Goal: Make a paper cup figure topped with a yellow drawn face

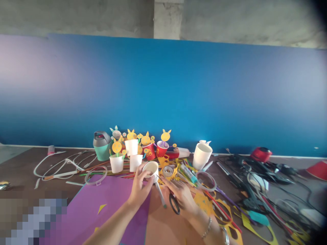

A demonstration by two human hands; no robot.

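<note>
Cup (151, 169) sits gripped by our left hand (140, 185), the nearer one; from our right hand (183, 195), its fingers holding scissors (171, 201) angled toward eleven o'clock, it lies at ten.

At six o'clock, the held cup (151, 168) looks smooth paper, the scissors handle (172, 207) plastic. The blue panel (163, 85) has a soft sheen; concrete (168, 20) at twelve o'clock looks rough.

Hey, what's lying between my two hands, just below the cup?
In the head view, a white pen-like stick with a greenish end lies between your left hand and right hand, on orange-brown paper.
</note>
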